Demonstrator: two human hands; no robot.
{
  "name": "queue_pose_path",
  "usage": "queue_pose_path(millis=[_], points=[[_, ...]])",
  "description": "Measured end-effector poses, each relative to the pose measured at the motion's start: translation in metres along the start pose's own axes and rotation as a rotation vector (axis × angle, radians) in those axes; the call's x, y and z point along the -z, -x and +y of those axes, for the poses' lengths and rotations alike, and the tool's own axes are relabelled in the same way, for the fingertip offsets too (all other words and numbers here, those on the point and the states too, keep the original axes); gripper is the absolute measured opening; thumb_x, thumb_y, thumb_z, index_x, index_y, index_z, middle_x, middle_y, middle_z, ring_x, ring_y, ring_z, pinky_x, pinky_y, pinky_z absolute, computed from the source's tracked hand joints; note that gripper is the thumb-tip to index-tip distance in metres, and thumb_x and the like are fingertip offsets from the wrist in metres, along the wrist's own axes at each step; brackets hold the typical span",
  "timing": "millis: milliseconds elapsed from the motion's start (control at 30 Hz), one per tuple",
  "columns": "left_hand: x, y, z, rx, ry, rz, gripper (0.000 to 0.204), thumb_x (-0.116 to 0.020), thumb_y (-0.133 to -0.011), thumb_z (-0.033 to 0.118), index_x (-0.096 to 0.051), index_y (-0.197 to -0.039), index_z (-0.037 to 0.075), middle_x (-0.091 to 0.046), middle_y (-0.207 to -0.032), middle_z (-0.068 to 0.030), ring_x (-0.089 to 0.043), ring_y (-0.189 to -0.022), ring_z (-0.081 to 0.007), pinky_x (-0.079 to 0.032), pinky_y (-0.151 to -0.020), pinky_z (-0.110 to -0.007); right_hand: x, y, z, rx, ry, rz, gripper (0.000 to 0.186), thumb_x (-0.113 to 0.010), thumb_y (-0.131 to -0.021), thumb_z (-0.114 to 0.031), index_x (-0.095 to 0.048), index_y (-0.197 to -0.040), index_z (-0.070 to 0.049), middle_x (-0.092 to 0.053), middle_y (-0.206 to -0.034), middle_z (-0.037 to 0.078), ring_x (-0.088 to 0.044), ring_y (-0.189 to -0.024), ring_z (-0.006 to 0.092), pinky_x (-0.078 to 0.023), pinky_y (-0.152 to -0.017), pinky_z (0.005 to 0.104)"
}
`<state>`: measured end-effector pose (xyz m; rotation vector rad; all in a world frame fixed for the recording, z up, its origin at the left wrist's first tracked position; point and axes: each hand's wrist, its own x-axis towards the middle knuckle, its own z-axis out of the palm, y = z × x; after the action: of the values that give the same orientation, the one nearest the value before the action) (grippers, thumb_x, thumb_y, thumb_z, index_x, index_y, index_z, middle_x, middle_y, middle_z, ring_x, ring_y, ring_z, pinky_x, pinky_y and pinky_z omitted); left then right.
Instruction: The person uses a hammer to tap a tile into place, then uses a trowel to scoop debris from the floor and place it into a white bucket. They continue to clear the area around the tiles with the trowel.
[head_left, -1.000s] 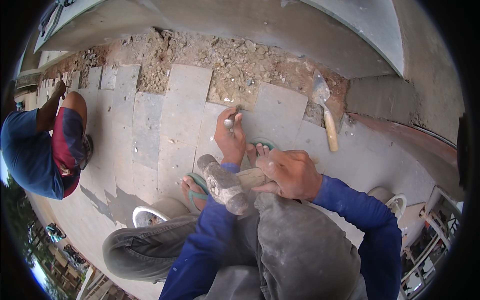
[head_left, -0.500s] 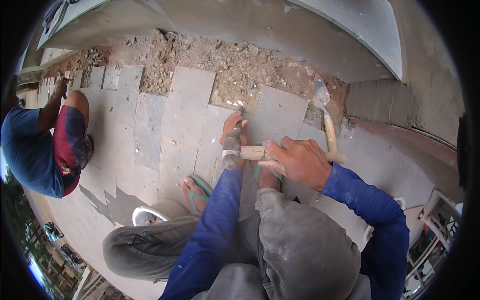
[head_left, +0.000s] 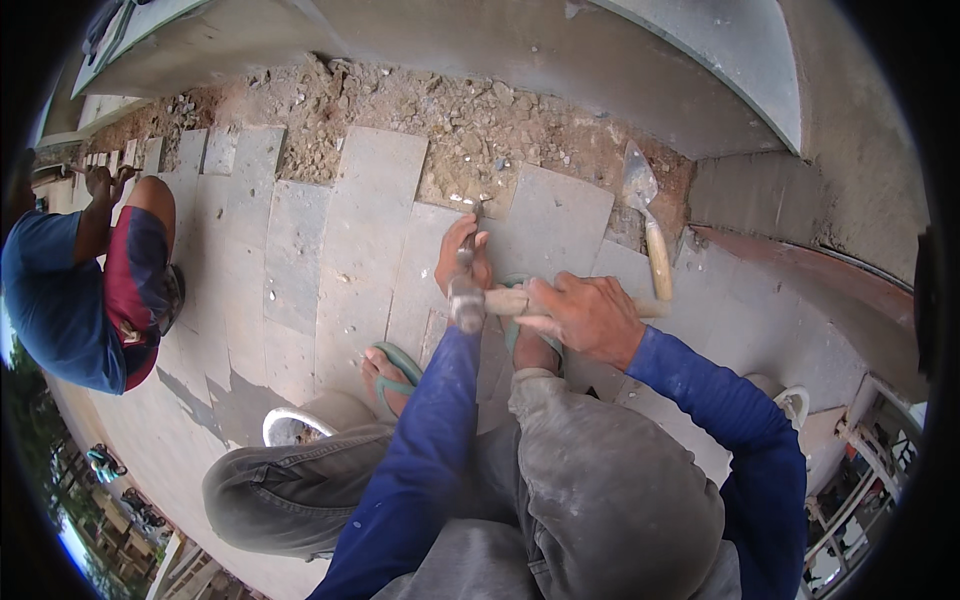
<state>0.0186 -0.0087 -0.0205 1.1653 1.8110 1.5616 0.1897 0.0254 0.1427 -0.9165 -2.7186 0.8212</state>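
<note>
My right hand [head_left: 593, 315] is wrapped round the wooden handle of a hammer [head_left: 467, 306], whose blurred metal head hangs over my left wrist. My left hand [head_left: 452, 252] is closed round a metal chisel [head_left: 476, 209]; its tip points away from me, to the outer edge of a grey paving slab [head_left: 428, 240]. Small white chips lie by that tip. Beyond the hammer handle, a trowel [head_left: 655, 260] with a wooden handle rests on the slabs, its blade [head_left: 638, 178] over the rubble.
Broken rubble and soil [head_left: 450, 130] run between the slabs and a low concrete wall [head_left: 480, 60]. A co-worker [head_left: 70, 290] crouches at the left. White-rimmed buckets stand at my left [head_left: 290, 428] and right [head_left: 797, 405]. My sandalled feet [head_left: 388, 372] are on the paving.
The hammer head has shifted slightly toward my left forearm, and its handle has tilted a little. My left hand stays on the chisel. The co-worker's hands have moved left.
</note>
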Motion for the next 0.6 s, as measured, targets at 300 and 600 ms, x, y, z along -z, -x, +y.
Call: queue_pose_path(millis=[300,600], points=[[0.008,-0.015,0.023,0.139,0.017,0.042,0.018,-0.068,-0.098,0.013,-0.067,-0.112,0.002,-0.073,-0.11,-0.0103,-0.07,-0.098,-0.0204,-0.054,-0.089,-0.032,0.008,0.003,-0.033,-0.099,-0.194,0.083,0.042,-0.07,-0.092,-0.042,-0.059,-0.112,-0.007,-0.065,-0.086,0.013,-0.068,-0.066,0.0331,-0.055,-0.054,0.0422],[0.003,-0.004,0.034,0.194,-0.16,-0.057,0.02,-0.073,-0.094,0.017,-0.068,-0.11,0.004,-0.074,-0.108,-0.0132,-0.072,-0.1,-0.0255,-0.056,-0.086,-0.034,0.019,0.006,-0.029,-0.166,-0.244,0.081,0.042,-0.072,-0.09,-0.041,-0.06,-0.11,-0.007,-0.065,-0.086,0.013,-0.069,-0.07,0.034,-0.056,-0.056,0.0419]])
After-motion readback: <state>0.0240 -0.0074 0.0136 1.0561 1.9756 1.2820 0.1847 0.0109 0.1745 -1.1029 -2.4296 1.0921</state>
